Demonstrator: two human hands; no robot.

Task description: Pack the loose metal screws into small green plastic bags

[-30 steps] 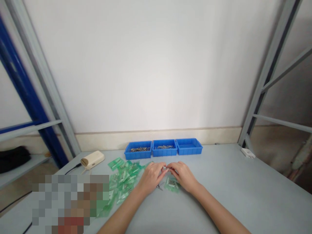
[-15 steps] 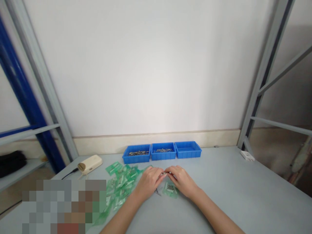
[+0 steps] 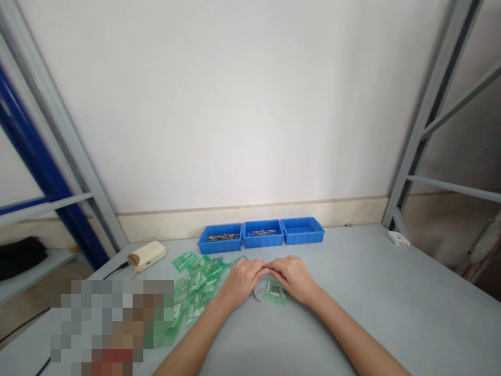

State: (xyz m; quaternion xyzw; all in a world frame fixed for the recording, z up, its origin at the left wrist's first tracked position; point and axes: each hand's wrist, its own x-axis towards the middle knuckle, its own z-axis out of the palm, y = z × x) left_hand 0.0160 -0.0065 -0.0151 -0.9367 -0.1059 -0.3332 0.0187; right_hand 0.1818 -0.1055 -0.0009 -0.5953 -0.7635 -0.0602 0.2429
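My left hand [image 3: 243,281] and my right hand [image 3: 294,278] meet fingertip to fingertip above the grey table. Both are closed in a pinch; what lies between the fingers is too small and hidden to name. Just below the right fingers lies a green-tinted clear plastic bag [image 3: 275,298] with several thin metal pieces inside. Partly under the left hand is a thin, dark metal item [image 3: 254,296] whose kind I cannot make out. Left of that hand spreads a pile of similar green bags [image 3: 199,284], some overlapping.
Three blue bins stand in a row: the left bin [image 3: 221,247] and middle bin [image 3: 263,240] hold thin metal pieces, beside the right bin [image 3: 303,238]. A cream device [image 3: 147,255] with a black cable sits left. A white object [image 3: 398,239] lies right. Pixelation covers the lower left.
The view has tilted slightly down, so the bins and hands appear higher. My hands stay together, and the small shiny bit visible between the fingertips before is now mostly hidden.
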